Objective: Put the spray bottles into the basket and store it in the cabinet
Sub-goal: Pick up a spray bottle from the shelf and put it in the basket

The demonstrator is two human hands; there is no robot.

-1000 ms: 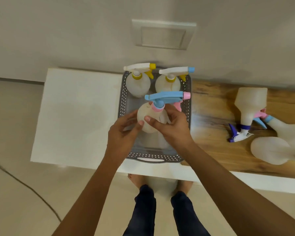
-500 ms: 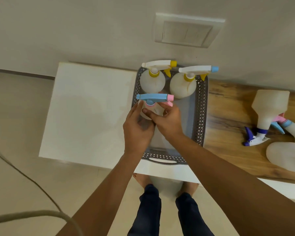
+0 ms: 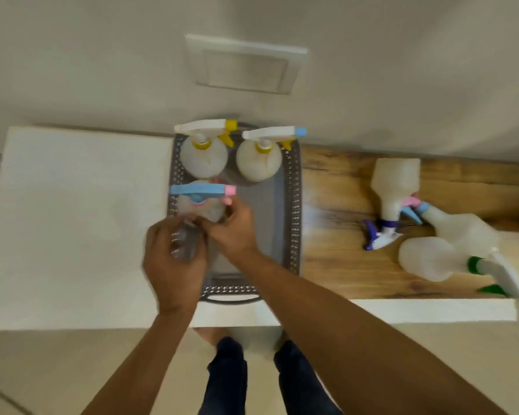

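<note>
Now the blue-and-pink spray bottle stands in the grey basket, moved left behind the yellow-capped pair; right hand loosely touches it, left hand blurred, withdrawing, grip unclear; three bottles remain on the wooden counter.

The left hand is smeared by motion blur, so its grip cannot be read. At 12 o'clock from it, both hands hide the lower body of the blue-headed spray bottle. The basket has its near-left rim covered.
</note>
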